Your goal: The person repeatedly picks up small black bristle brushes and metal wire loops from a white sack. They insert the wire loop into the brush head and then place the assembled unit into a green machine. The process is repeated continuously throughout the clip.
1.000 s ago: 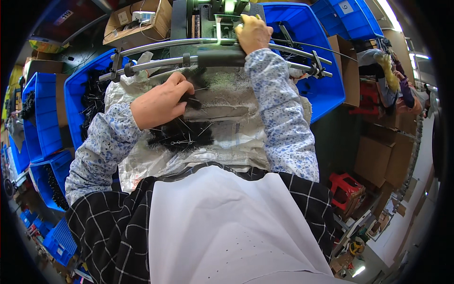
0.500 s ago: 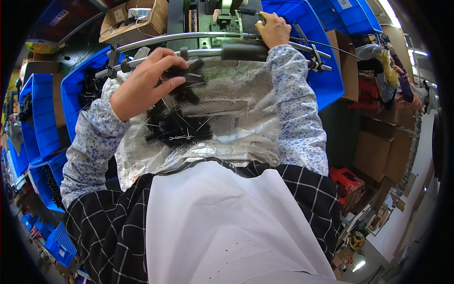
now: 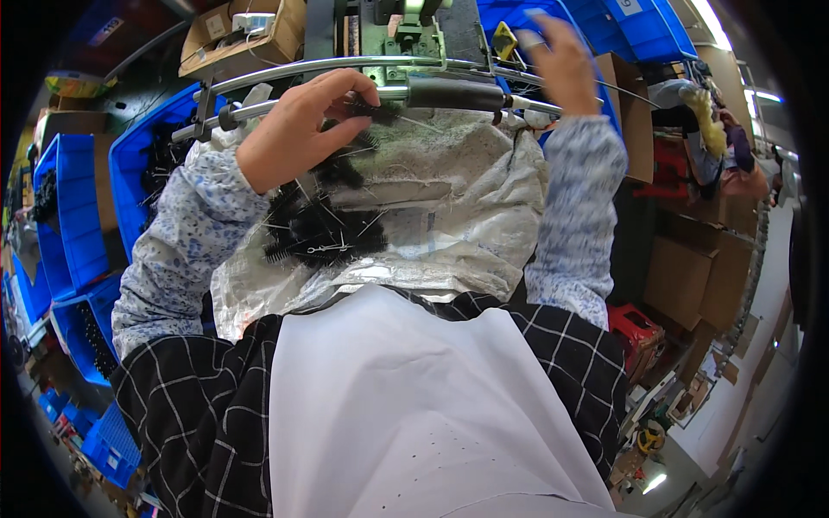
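Observation:
My left hand [image 3: 302, 131], closed at the fingertips, holds a small black bristle brush [image 3: 373, 109] just in front of the metal bar. The brush's thin wire stem points to the right. Below that hand, a pile of black wire brushes [image 3: 315, 229] with bright stems lies on a whitish woven sack [image 3: 449, 207] over my lap. My right hand [image 3: 566, 69], smeared by motion, is up over the blue bin at the right; its fingers look stretched out, with nothing visible in them. A green-grey machine [image 3: 413, 39] stands ahead, between the hands.
Metal rails [image 3: 285, 73] with a dark padded sleeve [image 3: 453, 93] cross in front of the machine. A blue bin [image 3: 128, 173] with black brushes stands at the left. Another blue bin [image 3: 509, 13] is at the right, beside a cardboard box [image 3: 629, 112]. A person [image 3: 738, 164] sits farther right.
My right hand has left the machine and swung right, over the bin; the brush seen at the machine is gone from there. My left hand has moved right, lifting a brush from the pile.

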